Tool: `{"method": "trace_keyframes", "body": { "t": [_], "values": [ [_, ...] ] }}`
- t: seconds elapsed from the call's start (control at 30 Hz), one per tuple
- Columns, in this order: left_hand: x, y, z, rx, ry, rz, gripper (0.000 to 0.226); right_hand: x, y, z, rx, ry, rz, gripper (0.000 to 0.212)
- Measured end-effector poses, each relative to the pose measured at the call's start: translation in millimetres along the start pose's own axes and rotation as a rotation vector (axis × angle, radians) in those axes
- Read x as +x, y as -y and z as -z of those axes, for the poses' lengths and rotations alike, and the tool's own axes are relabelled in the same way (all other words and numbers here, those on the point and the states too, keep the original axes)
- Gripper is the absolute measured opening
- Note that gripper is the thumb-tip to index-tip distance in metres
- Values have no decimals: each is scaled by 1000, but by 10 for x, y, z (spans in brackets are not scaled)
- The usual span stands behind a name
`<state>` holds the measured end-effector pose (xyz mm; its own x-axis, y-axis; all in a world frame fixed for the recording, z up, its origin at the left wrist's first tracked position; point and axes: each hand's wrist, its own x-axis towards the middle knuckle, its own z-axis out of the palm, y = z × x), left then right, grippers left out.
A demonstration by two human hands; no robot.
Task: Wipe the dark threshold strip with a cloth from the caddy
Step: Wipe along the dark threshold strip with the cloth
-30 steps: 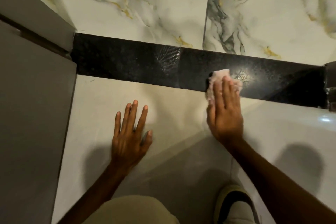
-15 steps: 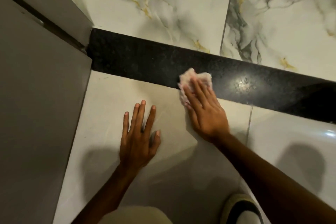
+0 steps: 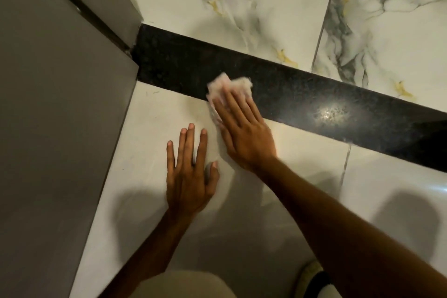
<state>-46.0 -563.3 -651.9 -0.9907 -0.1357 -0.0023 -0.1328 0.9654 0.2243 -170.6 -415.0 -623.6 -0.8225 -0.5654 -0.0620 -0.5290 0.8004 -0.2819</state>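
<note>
The dark speckled threshold strip (image 3: 314,97) runs diagonally across the floor from the grey door frame at the left toward the right edge. A crumpled pale pink cloth (image 3: 226,86) lies on the strip's near edge, left of its middle. My right hand (image 3: 242,128) presses flat on the cloth, fingers pointing up-left, and covers most of it. On the plain white tile just below rests my left hand (image 3: 191,172), flat with fingers spread, holding nothing. The caddy is not in view.
A grey door or panel (image 3: 55,128) fills the left side and meets the strip's left end. Marbled tiles (image 3: 242,7) lie beyond the strip. A shoe (image 3: 312,278) and my knee show at the bottom edge.
My right hand has slid the cloth leftward along the strip, from right of its middle toward the door frame. The left hand has stayed planted on the tile.
</note>
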Motion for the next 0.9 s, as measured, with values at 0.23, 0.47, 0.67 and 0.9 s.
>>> {"method": "trace_keyframes", "body": {
  "t": [0.23, 0.47, 0.67, 0.9],
  "values": [
    [-5, 30, -40, -64, -23, 21, 73, -489, -609, 149, -87, -94, -388, 61],
    [-43, 58, -100, 47, -144, 196, 70, 739, 163, -29, -6, -118, -238, 61],
    [-37, 271, -11, 71, -109, 174, 70, -395, 7, -21, -4, -6, -32, 60],
    [-35, 373, -87, 26, -115, 184, 71, 576, -104, 25, -55, -170, -377, 60]
  ]
}}
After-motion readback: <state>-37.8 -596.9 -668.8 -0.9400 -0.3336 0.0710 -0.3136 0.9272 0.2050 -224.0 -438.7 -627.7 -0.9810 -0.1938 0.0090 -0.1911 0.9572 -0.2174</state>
